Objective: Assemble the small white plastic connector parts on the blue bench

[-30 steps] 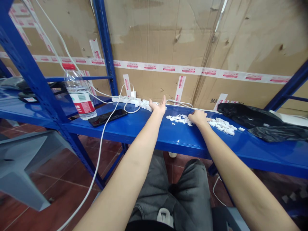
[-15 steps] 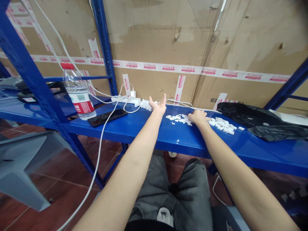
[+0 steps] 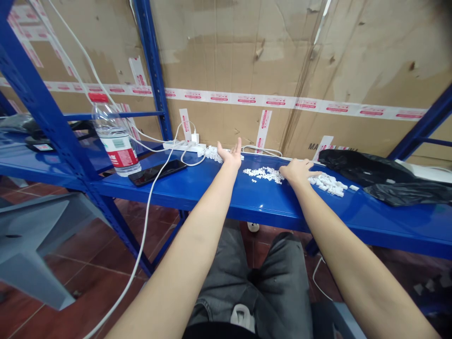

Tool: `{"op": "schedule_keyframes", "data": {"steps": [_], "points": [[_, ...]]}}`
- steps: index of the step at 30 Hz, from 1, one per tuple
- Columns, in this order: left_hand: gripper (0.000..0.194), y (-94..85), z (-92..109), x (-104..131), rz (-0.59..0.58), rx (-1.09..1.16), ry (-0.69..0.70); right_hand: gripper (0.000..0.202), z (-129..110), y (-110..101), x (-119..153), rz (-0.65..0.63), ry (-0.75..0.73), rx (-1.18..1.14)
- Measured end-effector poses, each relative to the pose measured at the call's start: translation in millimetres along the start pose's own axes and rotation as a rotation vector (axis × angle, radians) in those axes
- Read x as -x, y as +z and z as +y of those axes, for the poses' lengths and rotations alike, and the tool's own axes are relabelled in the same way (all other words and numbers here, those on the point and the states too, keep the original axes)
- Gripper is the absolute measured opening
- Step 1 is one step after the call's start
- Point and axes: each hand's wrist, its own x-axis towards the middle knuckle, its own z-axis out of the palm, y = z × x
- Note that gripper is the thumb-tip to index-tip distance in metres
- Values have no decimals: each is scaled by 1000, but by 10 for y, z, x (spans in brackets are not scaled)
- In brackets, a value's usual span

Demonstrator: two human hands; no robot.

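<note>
My left hand (image 3: 231, 155) is turned palm up at the back of the blue shelf, its fingers spread. Behind and beside it lies a heap of small white plastic pieces (image 3: 212, 153); whether any rest in the palm, I cannot tell. My right hand (image 3: 297, 170) is palm down and open, thumb to the left and one finger stretched to the right. It sits between a scatter of tiny white bits (image 3: 264, 174) and a pile of larger white plastic pieces (image 3: 331, 184). Its fingertips are partly hidden.
A water bottle (image 3: 116, 141) stands at left beside a black phone (image 3: 157, 172). A white power strip (image 3: 184, 146) with a charger lies at the back, its cable (image 3: 150, 207) hanging over the front edge. Black plastic bags (image 3: 406, 194) lie at right. Cardboard (image 3: 229, 56) lines the back.
My right hand has lifted slightly from the small white bits, shifted right and spread its fingers. My left hand has moved very slightly left, still palm up.
</note>
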Motion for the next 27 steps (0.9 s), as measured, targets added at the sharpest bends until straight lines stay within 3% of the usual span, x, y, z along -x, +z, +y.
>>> {"op": "schedule_keyframes", "data": {"steps": [14,27], "points": [[64,12,-9,9,48,-28,53,58,38,75,-136,-108,96,-51],[58,29,-4,45,97,-112,103,57,45,-7,-91,-132,40,16]]}}
